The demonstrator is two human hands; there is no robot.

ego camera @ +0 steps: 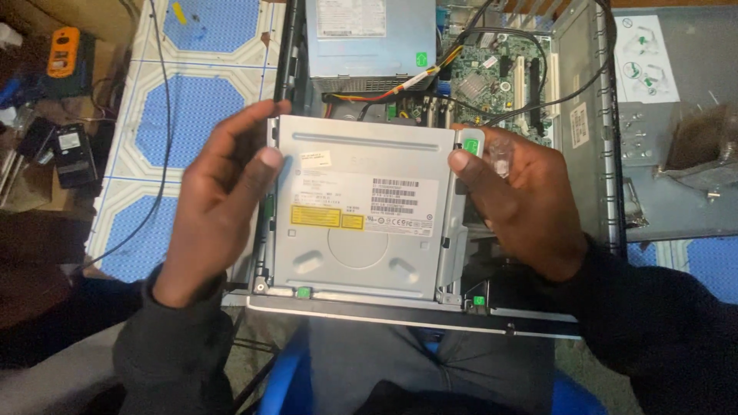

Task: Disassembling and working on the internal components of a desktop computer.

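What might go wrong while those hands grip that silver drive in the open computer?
The optical drive is held only at its edges by the left hand and right hand, so it might slip. Loose cables lie close behind it and may snag. The exposed circuit board could get knocked.

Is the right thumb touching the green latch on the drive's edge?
Touching. The head view shows the right hand's thumb tip pressed on the green latch at the optical drive's right edge, no gap.
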